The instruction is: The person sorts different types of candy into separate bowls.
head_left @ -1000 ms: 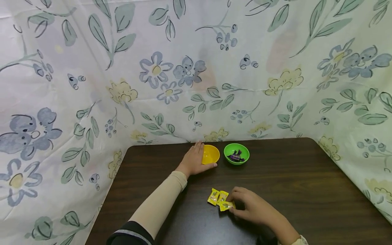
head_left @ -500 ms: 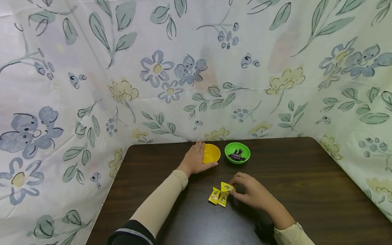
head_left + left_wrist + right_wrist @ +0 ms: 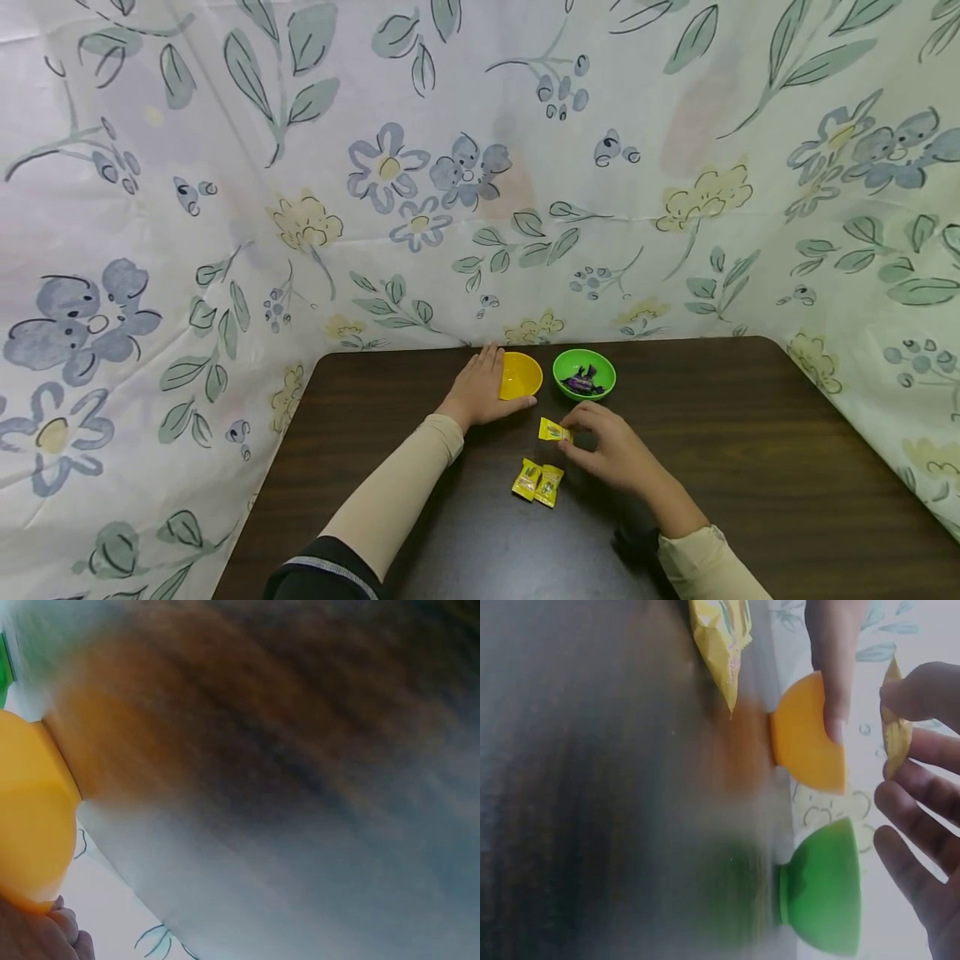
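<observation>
My right hand [image 3: 618, 450] pinches a yellow-wrapped candy [image 3: 552, 430] between thumb and fingertips, raised off the table; the right wrist view shows this candy [image 3: 895, 724] edge-on, the other fingers spread. Two more yellow-wrapped candies, one on the left [image 3: 527, 480] and one on the right [image 3: 549, 486], lie side by side on the table. At the table's far side, my left hand [image 3: 480, 390] rests against a yellow bowl [image 3: 525, 377], fingers straight along its left side and thumb across its front. The left wrist view shows this bowl [image 3: 34, 802] and some fingers [image 3: 66, 930].
Just right of the yellow bowl stands a green bowl [image 3: 562, 387] containing purple-wrapped candies [image 3: 582, 382]. Both bowls sit near the far edge of the dark wooden table [image 3: 750, 467]. A floral curtain [image 3: 630, 275] hangs behind and along both sides.
The right hand has lifted one yellow-wrapped candy from the small group and carried it away from the body, toward the bowls. The left hand has stayed at the yellow bowl.
</observation>
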Demonstrator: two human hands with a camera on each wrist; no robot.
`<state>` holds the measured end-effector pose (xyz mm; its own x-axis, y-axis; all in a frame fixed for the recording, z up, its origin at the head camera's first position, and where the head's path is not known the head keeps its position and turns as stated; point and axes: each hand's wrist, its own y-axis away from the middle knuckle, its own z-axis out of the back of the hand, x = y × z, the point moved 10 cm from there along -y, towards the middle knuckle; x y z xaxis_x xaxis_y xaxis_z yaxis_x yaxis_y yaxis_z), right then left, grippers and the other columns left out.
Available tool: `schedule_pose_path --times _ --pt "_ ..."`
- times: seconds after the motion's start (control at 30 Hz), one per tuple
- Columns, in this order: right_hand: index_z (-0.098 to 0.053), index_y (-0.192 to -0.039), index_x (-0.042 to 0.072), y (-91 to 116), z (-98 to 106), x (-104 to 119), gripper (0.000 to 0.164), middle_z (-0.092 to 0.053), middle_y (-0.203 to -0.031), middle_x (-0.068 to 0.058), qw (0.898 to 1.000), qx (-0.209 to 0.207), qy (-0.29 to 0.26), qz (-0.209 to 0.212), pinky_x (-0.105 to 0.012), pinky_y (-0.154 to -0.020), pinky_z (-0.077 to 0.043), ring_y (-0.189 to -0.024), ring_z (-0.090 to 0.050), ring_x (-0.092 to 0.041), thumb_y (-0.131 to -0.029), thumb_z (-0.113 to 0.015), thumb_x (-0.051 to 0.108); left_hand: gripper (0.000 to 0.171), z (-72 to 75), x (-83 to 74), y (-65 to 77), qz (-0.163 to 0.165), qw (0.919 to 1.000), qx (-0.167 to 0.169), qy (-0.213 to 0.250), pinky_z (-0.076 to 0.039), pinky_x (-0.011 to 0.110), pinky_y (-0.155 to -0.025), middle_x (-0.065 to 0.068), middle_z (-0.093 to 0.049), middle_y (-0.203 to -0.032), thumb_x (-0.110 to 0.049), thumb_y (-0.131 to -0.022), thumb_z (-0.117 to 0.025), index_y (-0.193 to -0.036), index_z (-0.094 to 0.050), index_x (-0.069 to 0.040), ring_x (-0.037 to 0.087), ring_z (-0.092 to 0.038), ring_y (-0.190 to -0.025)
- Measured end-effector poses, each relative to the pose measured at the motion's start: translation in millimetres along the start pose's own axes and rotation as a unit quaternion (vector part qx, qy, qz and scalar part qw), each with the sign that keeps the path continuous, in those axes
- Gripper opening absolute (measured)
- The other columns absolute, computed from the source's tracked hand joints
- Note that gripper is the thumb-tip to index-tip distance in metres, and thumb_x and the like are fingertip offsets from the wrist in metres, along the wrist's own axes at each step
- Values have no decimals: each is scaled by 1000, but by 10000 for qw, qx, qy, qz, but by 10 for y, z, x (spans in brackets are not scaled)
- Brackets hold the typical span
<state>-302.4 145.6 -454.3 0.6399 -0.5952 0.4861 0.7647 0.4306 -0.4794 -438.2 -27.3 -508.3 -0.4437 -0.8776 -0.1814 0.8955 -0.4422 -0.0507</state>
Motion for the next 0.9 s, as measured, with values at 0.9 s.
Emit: schedule_pose_path --times 0.9 --pt "-76 -107 8 -526 -17 -553 19 -72 -105 -6 9931 -488 9 -1068 -48 -89 -61 -96 -69 -23 -92 -83 17 117 9 -8 -15 -24 9998 -24 -203 -20 43 -134 18 -21 -177 -88 -92 -38 -168 -24 -1 28 -21 -165"
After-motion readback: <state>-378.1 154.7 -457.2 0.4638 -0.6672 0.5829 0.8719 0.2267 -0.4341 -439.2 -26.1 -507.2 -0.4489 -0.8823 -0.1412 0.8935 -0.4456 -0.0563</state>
